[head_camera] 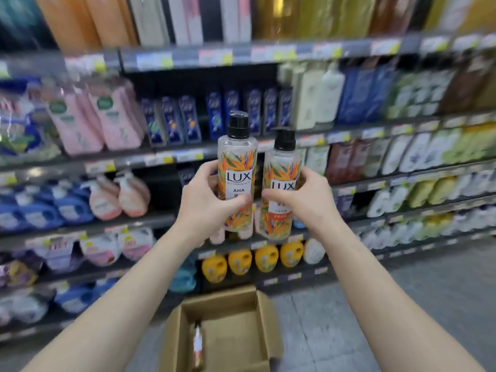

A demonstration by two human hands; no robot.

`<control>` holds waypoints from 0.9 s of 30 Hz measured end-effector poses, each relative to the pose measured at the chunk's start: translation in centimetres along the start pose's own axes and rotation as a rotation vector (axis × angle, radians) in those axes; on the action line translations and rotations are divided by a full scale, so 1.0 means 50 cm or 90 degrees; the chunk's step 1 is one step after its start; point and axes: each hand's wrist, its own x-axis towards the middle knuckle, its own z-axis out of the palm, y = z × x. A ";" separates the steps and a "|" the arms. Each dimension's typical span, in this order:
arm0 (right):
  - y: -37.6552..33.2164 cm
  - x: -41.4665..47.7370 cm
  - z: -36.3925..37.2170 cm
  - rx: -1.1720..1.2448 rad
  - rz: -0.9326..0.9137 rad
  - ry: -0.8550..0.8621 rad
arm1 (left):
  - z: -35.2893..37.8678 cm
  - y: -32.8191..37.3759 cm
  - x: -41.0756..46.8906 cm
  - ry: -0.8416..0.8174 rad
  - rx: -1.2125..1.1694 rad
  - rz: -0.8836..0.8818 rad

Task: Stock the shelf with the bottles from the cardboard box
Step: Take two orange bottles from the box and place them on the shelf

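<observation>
I hold two clear bottles with orange flower labels and black pump caps upright in front of the shelves. My left hand [208,196] grips the left bottle [237,159] around its lower body. My right hand [298,198] grips the right bottle [281,170], which sits slightly lower and close beside the first. Below my arms the open cardboard box [228,312] stands on the floor. One more bottle [198,342] lies inside it at the left. A dark gap in the shelf [166,183] shows behind the held bottles.
Shelves full of blurred products span the view: pink bottles [107,122] upper left, blue bottles [214,114] behind, yellow bottles [265,257] below. Grey floor tiles [375,291] lie to the right of the box.
</observation>
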 end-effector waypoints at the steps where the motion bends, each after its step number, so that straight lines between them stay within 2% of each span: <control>1: -0.018 -0.004 -0.037 0.001 -0.004 0.009 | 0.007 0.045 0.005 -0.006 -0.009 0.016; 7: -0.106 0.025 -0.271 -0.030 -0.072 0.052 | 0.097 0.248 0.040 -0.016 -0.022 0.073; 14: -0.151 0.130 -0.553 -0.056 -0.138 0.058 | 0.279 0.442 0.112 -0.003 -0.044 0.091; 22: -0.146 0.261 -0.801 -0.119 -0.200 0.069 | 0.477 0.589 0.232 0.015 -0.066 0.126; 27: -0.130 0.385 -0.919 -0.061 -0.185 0.110 | 0.582 0.628 0.322 0.014 -0.046 0.137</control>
